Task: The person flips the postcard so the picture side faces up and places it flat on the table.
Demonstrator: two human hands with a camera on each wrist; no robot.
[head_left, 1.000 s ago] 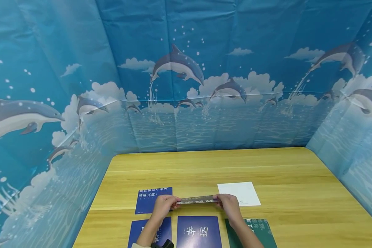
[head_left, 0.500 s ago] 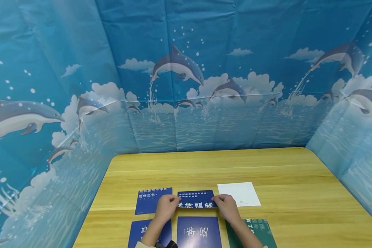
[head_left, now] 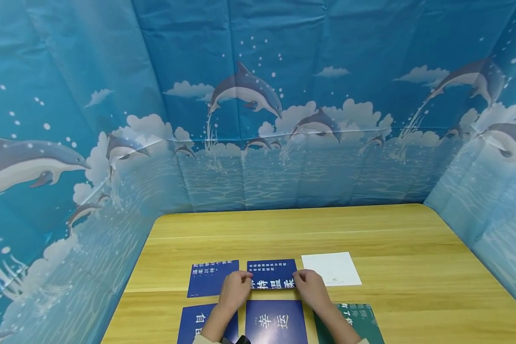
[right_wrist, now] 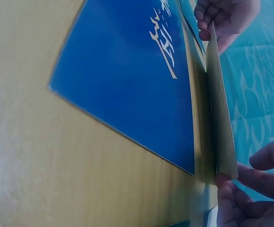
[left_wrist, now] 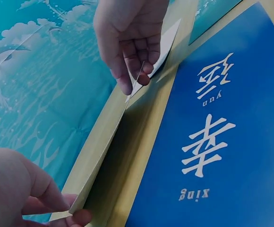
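Note:
Both hands hold a dark blue card [head_left: 271, 274] printed with white characters, raised at the near edge and tilted. My left hand [head_left: 235, 289] pinches its left side between thumb and fingers; my right hand [head_left: 310, 287] pinches the right side. The left wrist view shows the card [left_wrist: 101, 153] nearly edge-on, with the left hand [left_wrist: 19, 189] at one end and the right hand [left_wrist: 132, 42] at the other. Whether its far edge touches the table cannot be told. Just nearer lies a purple-blue card [head_left: 275, 320] with two large characters.
A blue card [head_left: 208, 282] lies left of the held one, and another blue card [head_left: 189, 325] is partly under the left forearm. A white card [head_left: 333, 267] lies to the right; a green card [head_left: 363, 317] is partly behind the right forearm. Wooden table [head_left: 413, 267]; dolphin-print curtain [head_left: 258, 181] behind.
The held card has tipped from almost edge-on to showing its blue printed face, and has come lower toward the table. Both hands have shifted only slightly.

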